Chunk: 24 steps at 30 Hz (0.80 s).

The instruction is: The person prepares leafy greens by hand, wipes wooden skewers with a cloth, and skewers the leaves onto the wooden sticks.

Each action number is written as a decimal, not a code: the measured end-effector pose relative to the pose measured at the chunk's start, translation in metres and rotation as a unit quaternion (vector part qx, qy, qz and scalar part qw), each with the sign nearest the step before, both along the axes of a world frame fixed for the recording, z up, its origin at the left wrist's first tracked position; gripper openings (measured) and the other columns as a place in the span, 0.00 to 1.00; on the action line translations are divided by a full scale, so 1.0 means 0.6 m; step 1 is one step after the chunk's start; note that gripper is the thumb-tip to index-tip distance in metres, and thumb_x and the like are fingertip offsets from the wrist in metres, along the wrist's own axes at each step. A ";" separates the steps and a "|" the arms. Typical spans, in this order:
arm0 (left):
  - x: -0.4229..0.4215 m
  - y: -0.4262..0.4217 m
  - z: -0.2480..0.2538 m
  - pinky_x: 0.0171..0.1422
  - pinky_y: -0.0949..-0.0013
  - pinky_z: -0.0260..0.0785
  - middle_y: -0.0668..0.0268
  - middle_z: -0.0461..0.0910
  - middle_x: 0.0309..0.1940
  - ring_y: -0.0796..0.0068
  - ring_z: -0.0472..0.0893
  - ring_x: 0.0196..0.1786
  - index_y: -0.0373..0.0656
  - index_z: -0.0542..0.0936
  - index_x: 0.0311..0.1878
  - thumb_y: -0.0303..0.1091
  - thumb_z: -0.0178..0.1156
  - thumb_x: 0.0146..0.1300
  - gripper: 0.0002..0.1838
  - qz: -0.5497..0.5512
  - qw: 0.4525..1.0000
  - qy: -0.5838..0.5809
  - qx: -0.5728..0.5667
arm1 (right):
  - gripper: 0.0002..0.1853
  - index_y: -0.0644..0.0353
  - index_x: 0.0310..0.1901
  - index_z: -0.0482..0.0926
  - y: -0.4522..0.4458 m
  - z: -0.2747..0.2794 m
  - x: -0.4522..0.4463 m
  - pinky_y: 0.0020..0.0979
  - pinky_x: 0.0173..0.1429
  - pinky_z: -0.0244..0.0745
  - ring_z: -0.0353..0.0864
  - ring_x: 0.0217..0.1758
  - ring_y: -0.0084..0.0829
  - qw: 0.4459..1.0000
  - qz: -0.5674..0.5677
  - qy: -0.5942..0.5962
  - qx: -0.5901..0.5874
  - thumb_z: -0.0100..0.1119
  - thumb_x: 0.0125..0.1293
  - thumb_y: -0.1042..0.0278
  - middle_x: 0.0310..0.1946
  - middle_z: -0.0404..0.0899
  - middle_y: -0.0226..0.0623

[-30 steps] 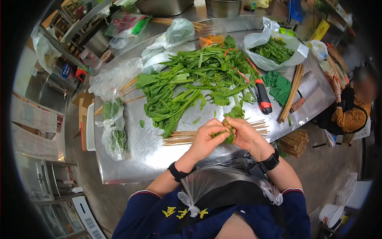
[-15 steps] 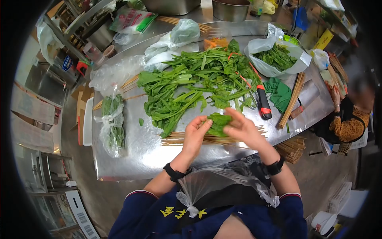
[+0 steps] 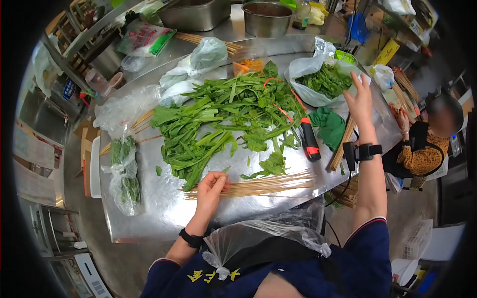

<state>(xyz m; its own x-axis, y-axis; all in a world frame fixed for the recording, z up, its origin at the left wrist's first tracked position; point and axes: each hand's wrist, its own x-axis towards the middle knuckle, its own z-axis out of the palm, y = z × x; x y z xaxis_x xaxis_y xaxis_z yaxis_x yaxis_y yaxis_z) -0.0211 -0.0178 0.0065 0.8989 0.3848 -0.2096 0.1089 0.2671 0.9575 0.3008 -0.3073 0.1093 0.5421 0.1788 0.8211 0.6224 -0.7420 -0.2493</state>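
My left hand [image 3: 212, 191] is closed at the left part of a row of thin wooden skewers [image 3: 268, 186]; whatever its fingers pinch is too small to make out. My right hand [image 3: 360, 99] reaches out with fingers apart, holding nothing, over the near right edge of a white plastic bag [image 3: 308, 92] of greens [image 3: 330, 79]. A big heap of leafy greens [image 3: 213, 114] covers the middle of the metal table [image 3: 164, 203]. One loose leaf bunch [image 3: 272, 164] lies just beyond the skewers.
Black-and-red-handled scissors [image 3: 309, 141], a green cloth [image 3: 330, 128] and a skewer bundle [image 3: 343, 146] lie at the right. Bagged greens [image 3: 124, 171] rest at the left. Metal pans [image 3: 267, 21] stand at the back. Another person [image 3: 427, 144] is at the far right.
My hands have parted. The right one moved up and right to the bag, the left one down-left to the skewers. The leaf between them is out of my right hand. The view has shifted.
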 end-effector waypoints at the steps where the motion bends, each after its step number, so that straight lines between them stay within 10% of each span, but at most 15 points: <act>1: -0.002 0.004 0.004 0.40 0.77 0.68 0.65 0.77 0.32 0.81 0.75 0.35 0.37 0.74 0.41 0.32 0.52 0.63 0.08 0.002 1.000 0.006 0.016 | 0.20 0.60 0.52 0.72 -0.014 -0.016 0.023 0.28 0.51 0.66 0.73 0.47 0.37 0.998 -0.037 0.056 -0.022 0.53 0.54 0.74 0.51 0.72 0.42; 6: -0.042 0.025 -0.006 0.38 0.79 0.67 0.67 0.76 0.30 0.83 0.74 0.33 0.37 0.74 0.39 0.31 0.53 0.62 0.07 0.069 0.995 0.012 0.074 | 0.21 0.67 0.55 0.68 -0.072 -0.136 -0.073 0.23 0.50 0.67 0.73 0.46 0.24 0.866 0.171 0.403 0.241 0.54 0.62 0.68 0.50 0.72 0.38; 10: -0.035 0.035 0.013 0.33 0.77 0.66 0.66 0.75 0.26 0.81 0.74 0.28 0.36 0.75 0.36 0.30 0.55 0.59 0.06 0.036 0.974 0.023 0.221 | 0.12 0.66 0.47 0.72 -0.063 -0.143 -0.214 0.18 0.35 0.68 0.72 0.30 0.17 0.788 0.210 0.533 0.224 0.52 0.63 0.70 0.30 0.75 0.29; 13: -0.019 0.048 0.050 0.32 0.72 0.67 0.62 0.74 0.25 0.71 0.75 0.26 0.37 0.75 0.34 0.29 0.56 0.56 0.06 0.008 0.911 0.028 0.410 | 0.12 0.66 0.47 0.72 -0.038 -0.155 -0.286 0.17 0.34 0.67 0.71 0.28 0.15 0.800 0.142 0.512 0.279 0.53 0.61 0.75 0.27 0.73 0.27; 16: 0.005 0.065 0.057 0.35 0.66 0.68 0.59 0.75 0.30 0.61 0.75 0.32 0.39 0.75 0.36 0.28 0.57 0.53 0.07 -0.017 0.850 -0.005 0.526 | 0.22 0.63 0.51 0.70 -0.017 -0.136 -0.323 0.26 0.50 0.66 0.72 0.46 0.26 0.909 0.147 0.379 0.093 0.59 0.52 0.79 0.46 0.73 0.34; 24: 0.087 0.114 0.045 0.58 0.60 0.60 0.56 0.72 0.46 0.56 0.69 0.53 0.38 0.70 0.50 0.30 0.60 0.48 0.23 -0.038 0.721 0.005 0.692 | 0.19 0.64 0.49 0.72 -0.012 -0.130 -0.356 0.22 0.45 0.68 0.73 0.42 0.22 0.881 0.172 0.430 0.098 0.56 0.53 0.80 0.43 0.74 0.35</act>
